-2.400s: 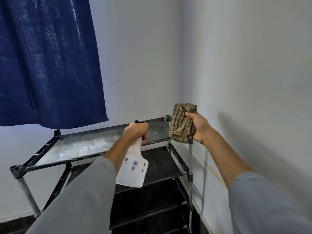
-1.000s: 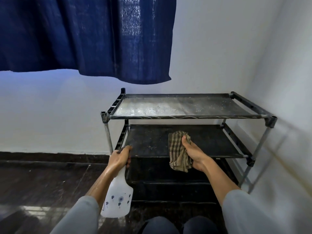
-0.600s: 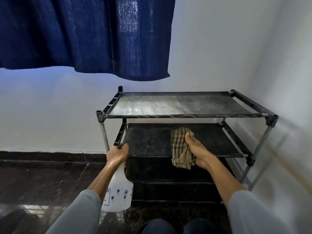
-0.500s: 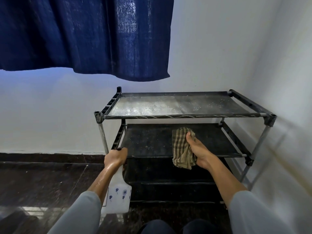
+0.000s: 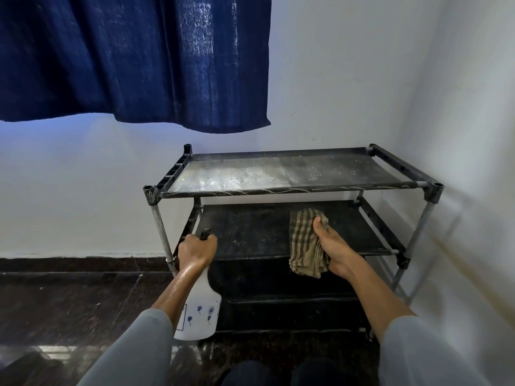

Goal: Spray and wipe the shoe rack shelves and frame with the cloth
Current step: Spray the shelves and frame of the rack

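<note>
A black shoe rack [image 5: 295,188] with metal posts stands in the room's corner. Its top shelf is wet and speckled on the left half. My left hand [image 5: 196,250] grips the neck of a white spray bottle [image 5: 200,310] with blue dots, its black nozzle by the second shelf's front left corner. My right hand [image 5: 331,246] holds a brown checked cloth [image 5: 305,240] pressed on the second shelf [image 5: 250,232], right of its middle. Lower shelves are dark and partly hidden.
A dark blue curtain [image 5: 133,59] hangs above the rack's left side. White walls close in behind and on the right [image 5: 459,135]. The floor [image 5: 69,302] is dark polished stone. My knees [image 5: 278,371] show at the bottom edge.
I have come down from the top shelf's right post to the second shelf. The cloth slid slightly rightward on that shelf. The bottle's nozzle rose toward the shelf's left front corner.
</note>
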{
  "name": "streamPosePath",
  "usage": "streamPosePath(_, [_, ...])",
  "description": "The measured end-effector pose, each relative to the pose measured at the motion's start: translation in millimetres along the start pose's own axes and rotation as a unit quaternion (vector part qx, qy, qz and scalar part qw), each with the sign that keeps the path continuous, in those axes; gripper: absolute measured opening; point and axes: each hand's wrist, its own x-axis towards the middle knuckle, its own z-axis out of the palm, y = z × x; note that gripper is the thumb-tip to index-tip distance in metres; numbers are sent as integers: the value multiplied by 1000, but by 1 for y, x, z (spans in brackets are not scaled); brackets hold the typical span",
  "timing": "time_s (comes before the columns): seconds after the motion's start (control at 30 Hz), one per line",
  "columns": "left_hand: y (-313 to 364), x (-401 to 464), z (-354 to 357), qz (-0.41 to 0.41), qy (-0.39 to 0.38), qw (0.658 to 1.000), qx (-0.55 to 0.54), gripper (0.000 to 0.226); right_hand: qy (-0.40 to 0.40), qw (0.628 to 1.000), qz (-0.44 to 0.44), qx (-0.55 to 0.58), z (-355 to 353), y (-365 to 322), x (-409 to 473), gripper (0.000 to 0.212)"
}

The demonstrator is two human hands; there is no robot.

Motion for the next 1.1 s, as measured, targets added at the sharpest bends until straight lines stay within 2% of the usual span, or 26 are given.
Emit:
streamPosePath(0.2, [1,-6,17,-24,-150,987,-42,30,11,1000,-7,16,-17,-3,-3,32])
streamPosePath(0.4, [10,-16,34,7,-102,995,3,20,15,999,-20,29,-36,-4,-7,45])
streamPosePath(0.6, [22,-19,44,-55,-248,967,-31,29,20,999,-26,42,-52,-9,-9,48])
streamPosePath(0.7, [27,-24,52,-61,-251,966,-32,29,20,998,-29,53,-57,-11,-10,51])
streamPosePath(0.83, [35,-29,62,-22,-210,977,-11,28,24,998,-29,49,-67,-9,-9,54])
streamPosePath(1.0, [52,-33,73,-69,-283,956,-43,29,39,997,-35,48,-84,-5,-7,58])
streamPosePath(1.1, [60,-36,82,-61,-285,956,-47,30,48,997,-33,54,-92,-2,-6,57])
